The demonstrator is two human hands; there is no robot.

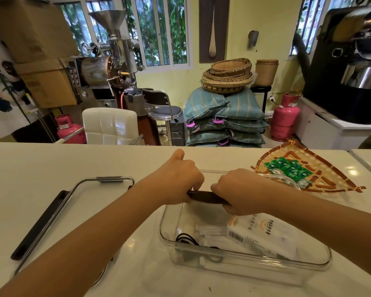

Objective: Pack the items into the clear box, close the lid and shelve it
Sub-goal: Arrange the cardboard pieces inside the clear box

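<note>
The clear box stands open on the white table in front of me. Inside lie a white packet with a barcode, white sachets and black hair ties. Over the box's far half, my left hand and my right hand both grip a flat dark brown item, one at each end; what it is I cannot tell. The clear lid with dark clasps lies flat on the table to the left of the box.
A woven fan-shaped tray holding several green sachets lies right behind the box. Beyond the table's far edge stand a white chair, coffee roasters, stacked sacks, baskets and pink gas cylinders.
</note>
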